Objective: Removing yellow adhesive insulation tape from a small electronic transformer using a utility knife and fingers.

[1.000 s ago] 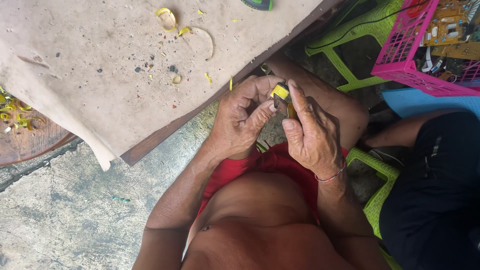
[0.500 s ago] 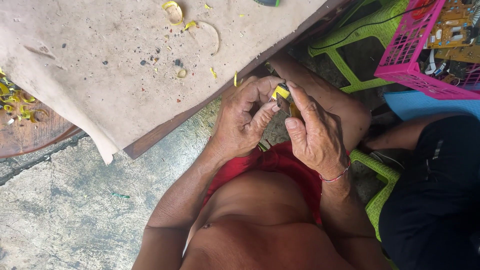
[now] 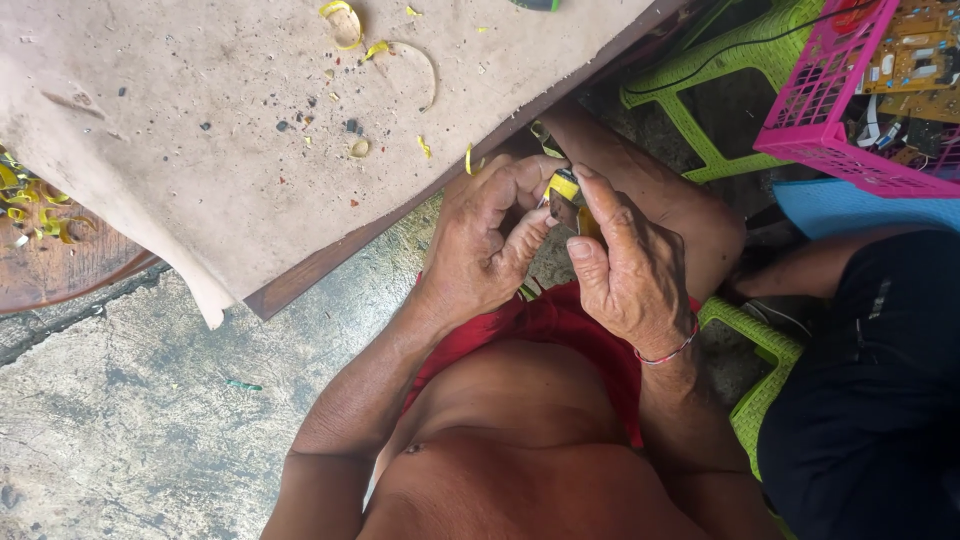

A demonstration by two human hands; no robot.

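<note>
A small yellow-and-dark part is pinched between both sets of fingers, just off the near edge of the table, above the lap. Left hand: fingers curled in tight, thumb and fingertips closed on the left side of the part. Right hand: index finger laid over the top of the part, thumb pressed against its lower side, remaining fingers folded; grip closed. What kind of part it is cannot be told; only a yellow wrap and a dark metallic face are seen.

A thin red-and-white band is worn on the right wrist. Red shorts are seen below the hands. A green plastic stool is sat on.

The table is covered with a beige sheet, with its corner hung over the edge. Yellow tape scraps and dark crumbs are scattered on the sheet; more yellow scraps are piled on a round wooden surface at far left.

Top right, a pink plastic basket is filled with circuit boards; a second green stool is set beside it. Another person in black clothing is seated at right, apart from the hands. Bare concrete floor is seen below the table.
</note>
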